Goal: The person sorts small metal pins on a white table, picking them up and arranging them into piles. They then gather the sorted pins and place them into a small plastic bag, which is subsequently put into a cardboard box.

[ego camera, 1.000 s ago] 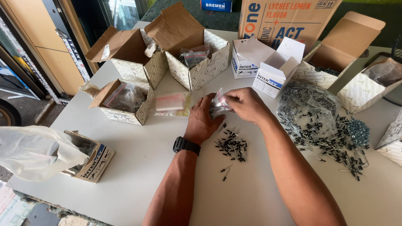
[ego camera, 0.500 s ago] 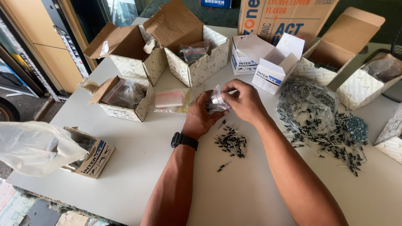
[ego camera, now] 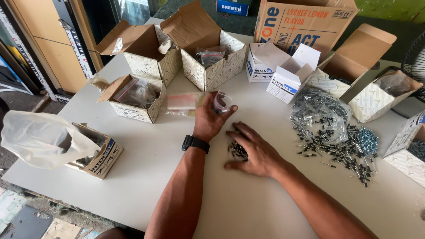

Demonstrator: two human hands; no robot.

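My left hand (ego camera: 208, 119), with a black watch on its wrist, holds a small clear plastic bag (ego camera: 221, 102) above the white table (ego camera: 146, 172). My right hand (ego camera: 252, 148) lies flat, fingers spread, over a small pile of dark screws (ego camera: 237, 150) on the table; whether it grips any I cannot tell. A stack of small clear bags with a red strip (ego camera: 186, 102) lies just left of my left hand.
A big heap of dark and silvery screws on a clear bag (ego camera: 332, 132) spreads at the right. Several open patterned cardboard boxes (ego camera: 212, 66) ring the back edge, with small white boxes (ego camera: 287, 79). A box with a white plastic bag (ego camera: 40, 139) sits front left.
My right hand has left the small bag and dropped down onto the little pile of screws. My left hand keeps the bag, slightly lowered.
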